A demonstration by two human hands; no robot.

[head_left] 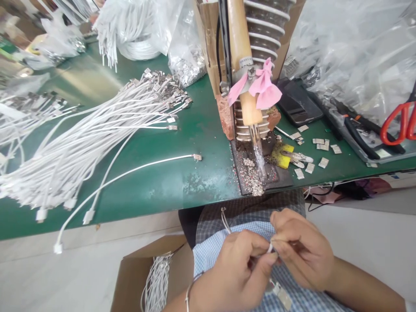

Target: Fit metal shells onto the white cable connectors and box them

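Over my lap, my left hand (238, 268) and my right hand (302, 249) meet with fingers pinched. Between the fingertips shows a short white piece of a thin white cable (270, 247), and both hands grip it. A thin pale strand (225, 220) sticks up behind my left hand; whether it belongs to the same cable I cannot tell. Just below the hands, a small metal connector (283, 298) lies against the checked cloth or hangs over it. The fingers hide most of what they hold.
A soldering iron (258, 151) points down in its stand at the table edge, by a yellow sponge (282, 156). Loose metal connectors (323, 162) lie right of it, near red-handled scissors (394, 128). White USB cables (97, 134) are piled left. A cardboard box (130, 277) holds more cables.
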